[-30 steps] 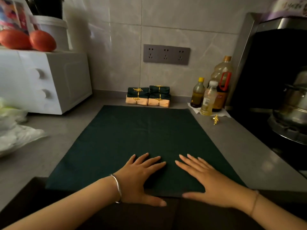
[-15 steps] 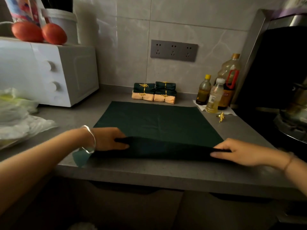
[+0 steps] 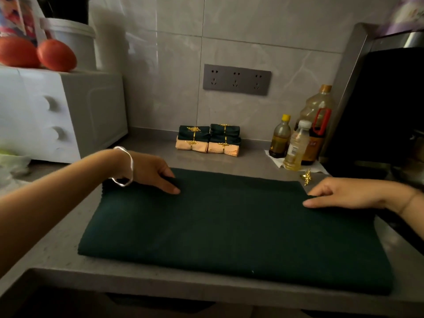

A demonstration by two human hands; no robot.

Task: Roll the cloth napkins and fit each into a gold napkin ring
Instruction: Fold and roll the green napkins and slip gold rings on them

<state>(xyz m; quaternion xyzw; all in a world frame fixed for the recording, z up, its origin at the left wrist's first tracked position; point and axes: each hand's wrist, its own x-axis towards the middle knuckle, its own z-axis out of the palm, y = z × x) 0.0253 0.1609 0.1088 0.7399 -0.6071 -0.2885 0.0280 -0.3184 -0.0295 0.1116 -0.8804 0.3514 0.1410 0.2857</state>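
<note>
On the grey counter (image 3: 252, 162) by a tiled wall (image 3: 263, 26), left hand (image 3: 149, 173) and right hand (image 3: 348, 193) pinch the green napkin (image 3: 229, 226).

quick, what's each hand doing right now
Left hand: pinches the far left corner of the folded dark green cloth napkin.
Right hand: pinches its far right corner.

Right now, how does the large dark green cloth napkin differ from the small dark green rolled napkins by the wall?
The large dark green cloth napkin lies folded flat; the small dark green rolled napkins are compact bundles stacked on peach napkins. The large one has no ring; each rolled one wears a gold ring. The left hand and right hand grip the large one; the rolled ones are untouched. Both look the same green.
</note>
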